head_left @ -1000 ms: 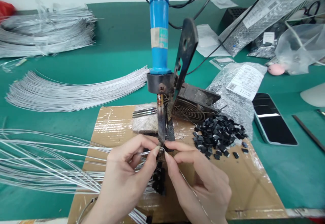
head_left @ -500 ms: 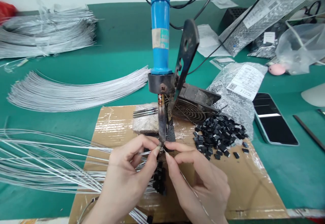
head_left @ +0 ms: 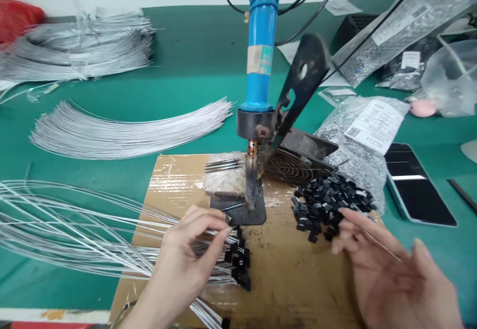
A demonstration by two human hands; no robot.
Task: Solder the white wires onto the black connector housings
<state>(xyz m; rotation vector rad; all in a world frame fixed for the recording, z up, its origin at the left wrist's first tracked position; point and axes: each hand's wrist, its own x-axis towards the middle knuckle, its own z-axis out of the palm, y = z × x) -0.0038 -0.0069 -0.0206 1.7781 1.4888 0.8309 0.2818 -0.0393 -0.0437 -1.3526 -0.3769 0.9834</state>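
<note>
The left hand [head_left: 186,254] rests on the sheet of brown cardboard [head_left: 283,279], its fingers [head_left: 214,224] pinched on a thin silver wire [head_left: 112,219] near the wire's end. This end lies just in front of the tip of the blue-handled soldering iron [head_left: 257,120], which stands upright in a dark metal holder above a small black plate [head_left: 242,214]. The right hand [head_left: 395,274] is blurred, beside the heap of small black plastic parts [head_left: 331,200]; its fingers are spread loosely, a fine wire lies across them, and I cannot tell if they grip it. More silver wires with black ends [head_left: 238,264] lie under the left hand. A black phone [head_left: 417,185] lies on the green worktop [head_left: 186,75].
</note>
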